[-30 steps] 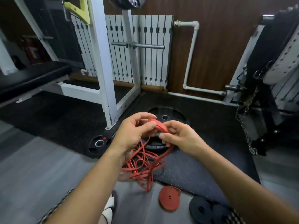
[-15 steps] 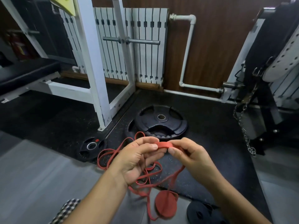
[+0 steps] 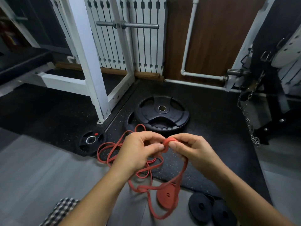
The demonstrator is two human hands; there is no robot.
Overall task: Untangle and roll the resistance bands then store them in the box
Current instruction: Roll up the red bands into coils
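Note:
A small tight coil at the end of a red resistance band [image 3: 169, 142] is pinched between my left hand [image 3: 138, 150] and my right hand [image 3: 193, 149], both held above the floor. The rest of that red band [image 3: 146, 170] hangs down in tangled loops and spreads over the floor to the left. A finished red roll [image 3: 167, 197] lies flat on the floor under my hands. Two black rolled bands [image 3: 211, 207] lie to its right. No box is in view.
Two stacked black weight plates [image 3: 162, 111] lie on the rubber mat just beyond my hands, and a small plate [image 3: 91, 141] sits to the left. A white rack post [image 3: 91, 62] stands at the left. A chain [image 3: 247, 118] hangs from a machine at the right.
My hands have dropped lower and the view has tilted down. The coil between my fingers has turned and grown slightly, and more loose band now lies on the floor.

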